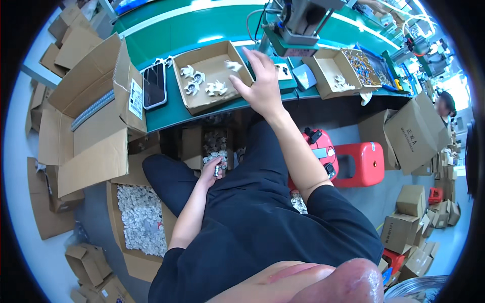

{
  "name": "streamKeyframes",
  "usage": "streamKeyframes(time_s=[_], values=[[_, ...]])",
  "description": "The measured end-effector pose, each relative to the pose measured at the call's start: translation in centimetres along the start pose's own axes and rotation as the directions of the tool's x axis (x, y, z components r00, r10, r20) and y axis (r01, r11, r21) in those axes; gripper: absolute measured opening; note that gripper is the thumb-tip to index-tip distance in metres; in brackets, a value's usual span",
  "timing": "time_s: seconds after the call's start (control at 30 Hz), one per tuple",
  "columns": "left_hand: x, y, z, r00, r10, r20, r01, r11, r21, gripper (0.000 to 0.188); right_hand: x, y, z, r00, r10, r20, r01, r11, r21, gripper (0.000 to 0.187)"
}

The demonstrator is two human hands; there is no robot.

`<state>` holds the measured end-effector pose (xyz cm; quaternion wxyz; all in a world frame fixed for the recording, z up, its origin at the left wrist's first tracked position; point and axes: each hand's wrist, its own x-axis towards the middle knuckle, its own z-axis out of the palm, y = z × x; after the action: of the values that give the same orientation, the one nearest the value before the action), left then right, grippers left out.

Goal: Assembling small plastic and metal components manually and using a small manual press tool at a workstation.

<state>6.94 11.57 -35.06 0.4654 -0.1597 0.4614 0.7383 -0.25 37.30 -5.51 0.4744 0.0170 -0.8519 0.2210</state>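
Observation:
My right hand (263, 83) is over the right edge of a shallow cardboard tray (204, 106) on the green bench, its fingers spread with nothing in them. Just left of its fingertips a white fan wheel (233, 65) shows blurred, apart from the hand. Several more white fan wheels (216, 88) lie in the tray. Low by my lap, my left hand (208, 175) is closed around small silvery metal cylinders (216, 170). Below it, between my knees, is an open carton with white parts (214, 154).
A phone (154, 86) lies left of the tray, beside a tall open carton (93, 134). A press machine (300, 25) stands behind my right hand. Rightward are a box of wires (323, 86) and a red stool (371, 164). A carton of white pieces (141, 217) sits on the floor at left.

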Motion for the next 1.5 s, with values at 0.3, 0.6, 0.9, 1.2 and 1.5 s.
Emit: streamKeyframes(time_s=[0.3,0.6,0.9,1.2,1.5], values=[[-6.0,1.1,3.4,0.964,0.216,0.156,-0.196,0.971,-0.134,0.029,-24.9,-0.2,2.4,0.659,0.103,0.745,-0.583,0.696,0.419,0.028],[-6.5,-1.4,3.0,0.958,0.101,0.269,-0.058,0.985,-0.164,0.034,-26.2,0.7,1.4,0.501,-0.177,0.847,-0.676,0.530,0.511,0.032],[-4.6,0.3,5.9,0.931,0.092,0.354,-0.019,0.979,-0.205,0.026,-25.4,2.2,1.4,0.370,-0.077,0.926,-0.860,0.348,0.373,0.028],[-1.0,0.5,0.7,0.993,-0.049,-0.108,0.002,0.917,-0.400,0.022,-17.5,2.5,-0.8,0.626,0.350,0.697,-0.736,0.560,0.380,0.021],[-1.1,-1.5,0.5,0.998,-0.019,-0.059,-0.004,0.930,-0.368,0.025,-4.3,12.3,-4.3,0.893,0.414,0.176,-0.449,0.842,0.299,0.031]])
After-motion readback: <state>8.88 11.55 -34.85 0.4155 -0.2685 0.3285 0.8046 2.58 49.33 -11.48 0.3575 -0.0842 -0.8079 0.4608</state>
